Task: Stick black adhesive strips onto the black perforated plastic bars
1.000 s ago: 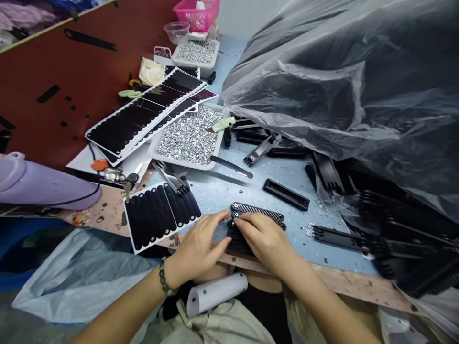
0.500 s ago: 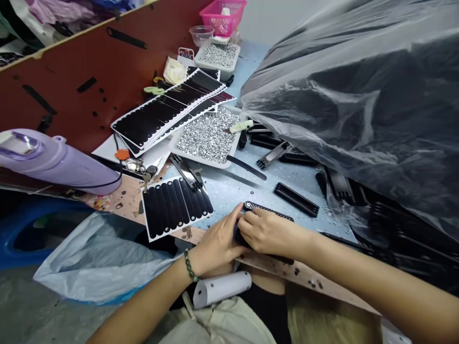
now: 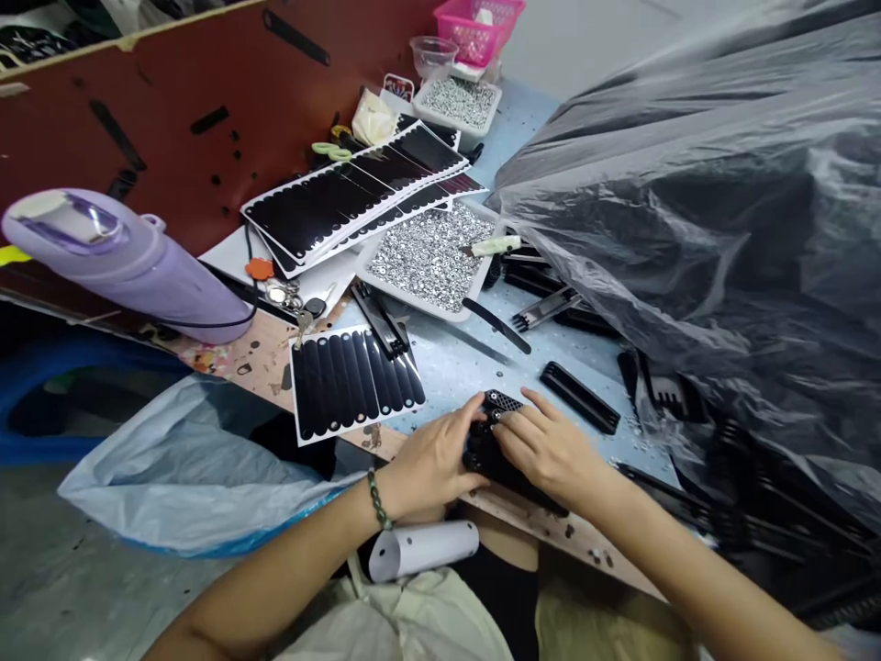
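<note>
Both my hands are at the table's front edge around a bundle of black perforated bars [image 3: 490,450], whose mesh-like top shows between my fingers. My left hand [image 3: 430,468], with a green bead bracelet at the wrist, grips the bundle's left side. My right hand [image 3: 547,450] lies over its right side, fingers slightly spread and pressing on it. The lower bars are mostly hidden by my hands. Just left of my left hand lies a sheet of black oblong stickers [image 3: 351,381].
A tray of small silver metal pieces [image 3: 430,257] holds a craft knife [image 3: 494,246]. Black slotted bars [image 3: 580,397] lie to the right. Stacked sticker sheets [image 3: 351,188], a purple bottle [image 3: 120,262], and a plastic-covered heap of black parts [image 3: 688,211] surround the work area.
My hands have drawn closer, and the bars, lying flat a second ago, are now bunched and lifted between them. The whole scene has shifted right in view as my head turned.
</note>
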`<state>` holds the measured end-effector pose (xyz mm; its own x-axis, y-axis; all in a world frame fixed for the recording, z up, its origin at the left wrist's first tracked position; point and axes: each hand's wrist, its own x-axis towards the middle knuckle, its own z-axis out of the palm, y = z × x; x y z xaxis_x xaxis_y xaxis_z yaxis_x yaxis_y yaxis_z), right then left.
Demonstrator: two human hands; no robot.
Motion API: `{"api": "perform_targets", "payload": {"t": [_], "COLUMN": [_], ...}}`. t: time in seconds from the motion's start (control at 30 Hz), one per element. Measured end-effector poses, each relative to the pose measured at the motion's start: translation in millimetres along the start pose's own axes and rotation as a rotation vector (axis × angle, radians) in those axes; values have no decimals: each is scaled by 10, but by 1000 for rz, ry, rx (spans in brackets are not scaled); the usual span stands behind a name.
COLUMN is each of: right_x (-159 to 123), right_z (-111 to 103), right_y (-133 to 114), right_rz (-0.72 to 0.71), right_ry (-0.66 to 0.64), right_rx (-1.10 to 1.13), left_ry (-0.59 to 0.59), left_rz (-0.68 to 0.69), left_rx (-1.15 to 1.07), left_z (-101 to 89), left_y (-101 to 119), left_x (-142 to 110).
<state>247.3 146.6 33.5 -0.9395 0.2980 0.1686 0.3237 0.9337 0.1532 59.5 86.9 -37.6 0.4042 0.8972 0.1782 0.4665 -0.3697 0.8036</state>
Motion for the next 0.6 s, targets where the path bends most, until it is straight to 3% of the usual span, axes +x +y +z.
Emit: {"api": "perform_targets", "payload": {"t": [0.27,0.5,0.6], "right_x": [-105,-88,-101], "right_z": [74,91,122], "right_y": [-330,-630,-653], "right_rz": [149,374,450], "right_ry": [41,-68,-3], "right_rx": [-13,-67,4], "left_ry": [-28,-31,-37], "left_rz": [-14,-30,-44], "left_rx": [-31,-35,-24], "left_z": [-30,-18,-15], "left_y": [15,24,29], "left_x": [-5,-12,-16]}}
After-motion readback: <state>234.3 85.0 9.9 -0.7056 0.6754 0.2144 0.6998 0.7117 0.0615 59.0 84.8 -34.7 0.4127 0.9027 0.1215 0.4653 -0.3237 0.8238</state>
